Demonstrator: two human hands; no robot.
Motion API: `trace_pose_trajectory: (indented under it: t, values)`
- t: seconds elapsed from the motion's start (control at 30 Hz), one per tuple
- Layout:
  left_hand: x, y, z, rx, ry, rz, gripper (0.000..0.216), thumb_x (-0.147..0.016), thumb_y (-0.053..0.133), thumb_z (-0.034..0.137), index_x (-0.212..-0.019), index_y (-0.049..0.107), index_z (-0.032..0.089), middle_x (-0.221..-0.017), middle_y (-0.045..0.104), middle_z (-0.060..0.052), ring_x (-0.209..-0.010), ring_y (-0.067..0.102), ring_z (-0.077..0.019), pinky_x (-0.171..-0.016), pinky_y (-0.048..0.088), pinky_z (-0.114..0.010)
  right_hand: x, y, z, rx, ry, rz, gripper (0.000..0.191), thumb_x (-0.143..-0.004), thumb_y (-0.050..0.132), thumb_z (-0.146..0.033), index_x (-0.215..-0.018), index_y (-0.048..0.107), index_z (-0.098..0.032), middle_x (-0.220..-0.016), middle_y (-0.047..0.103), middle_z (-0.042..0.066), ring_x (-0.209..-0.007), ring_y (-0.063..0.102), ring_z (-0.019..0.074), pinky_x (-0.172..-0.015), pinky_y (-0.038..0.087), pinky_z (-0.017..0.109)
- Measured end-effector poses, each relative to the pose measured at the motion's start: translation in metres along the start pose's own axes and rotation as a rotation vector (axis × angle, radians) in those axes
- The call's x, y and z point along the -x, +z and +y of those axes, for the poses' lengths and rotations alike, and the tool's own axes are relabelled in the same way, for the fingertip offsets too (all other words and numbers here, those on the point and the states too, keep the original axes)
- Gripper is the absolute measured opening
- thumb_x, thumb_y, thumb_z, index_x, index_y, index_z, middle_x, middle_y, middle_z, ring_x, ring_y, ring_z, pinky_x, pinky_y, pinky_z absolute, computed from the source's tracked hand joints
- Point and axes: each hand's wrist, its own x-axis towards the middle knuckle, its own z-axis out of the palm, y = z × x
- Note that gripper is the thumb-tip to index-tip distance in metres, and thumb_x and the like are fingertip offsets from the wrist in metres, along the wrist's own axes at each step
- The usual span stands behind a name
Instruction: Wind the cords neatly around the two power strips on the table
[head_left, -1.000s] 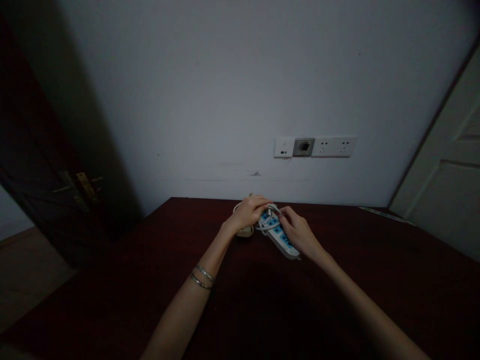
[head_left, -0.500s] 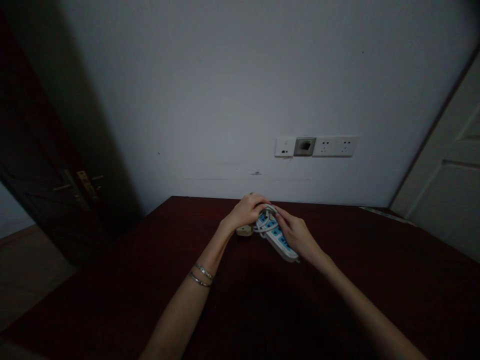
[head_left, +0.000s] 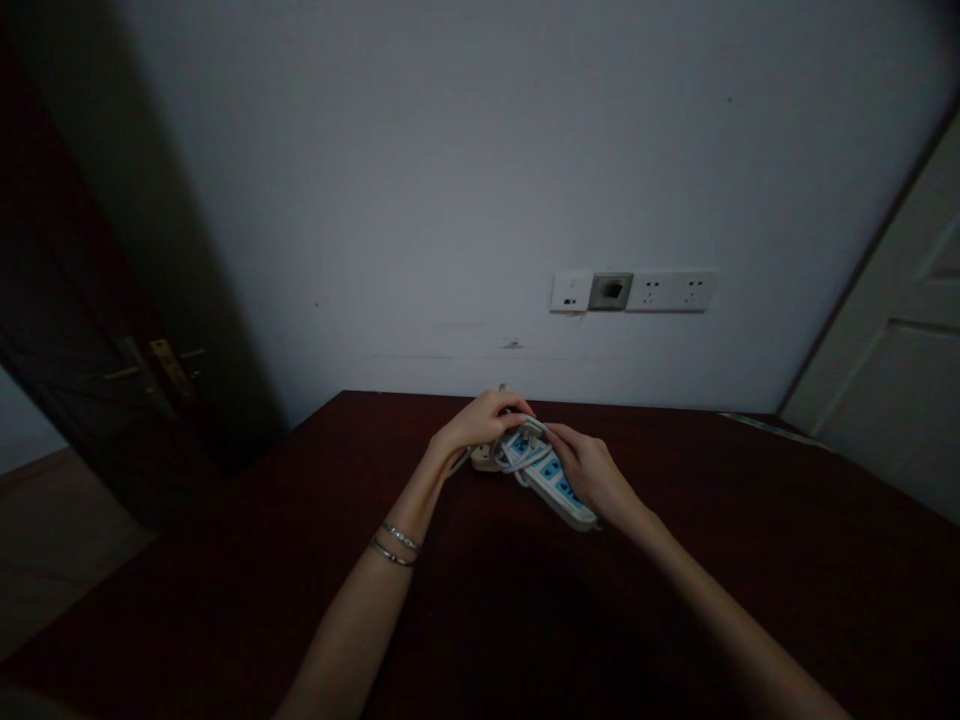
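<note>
A white power strip (head_left: 555,487) with blue socket faces lies slantwise on the dark red table. Over its far end runs a looped white cord (head_left: 525,463). My left hand (head_left: 484,420) is closed on the cord loop from the left, its thumb and fingers bent round the top. From the right, my right hand (head_left: 589,465) pinches the same loop between thumb and fingers, just above the strip. Beside my left wrist sits a cream-coloured socket block (head_left: 484,458), partly hidden by that hand. Two silver bracelets (head_left: 396,545) circle my left forearm.
The dark red table (head_left: 300,560) reaches back to a pale wall. Wall sockets and switch plates (head_left: 671,291) are set above its far edge. A dark door (head_left: 90,330) with a brass handle stands at left, and a white door (head_left: 892,370) at right.
My left hand has shifted slightly left, and the cord loop between my hands shows wider. A length of cord now shows under my left wrist. The right hand has barely moved.
</note>
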Motion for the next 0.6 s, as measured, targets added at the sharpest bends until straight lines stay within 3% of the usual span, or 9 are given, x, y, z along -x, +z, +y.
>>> trace_pose_trajectory:
  t: [0.3,0.6]
  values:
    - [0.002,-0.001,0.001,0.204,-0.026,-0.028,0.012,-0.077,0.056,0.017,-0.084,0.064,0.013,-0.081,0.065,-0.004,-0.075,0.058,-0.0116,-0.071,0.046,-0.027,0.001,-0.007,-0.004,-0.025,-0.015,-0.044,0.032,-0.089,0.035,-0.033,-0.096,0.063,-0.018,-0.084,0.067,0.005,-0.073,0.058,0.0165,-0.068,0.041,0.026]
    - [-0.002,0.009,0.0,0.019,-0.041,0.041,0.017,-0.08,0.051,0.02,-0.087,0.066,0.014,-0.083,0.066,-0.004,-0.078,0.059,-0.013,-0.072,0.046,-0.026,0.0,-0.003,0.001,0.07,0.022,-0.071,0.03,-0.091,0.029,-0.033,-0.095,0.055,-0.019,-0.072,0.062,0.004,-0.063,0.055,0.0154,-0.06,0.039,0.025]
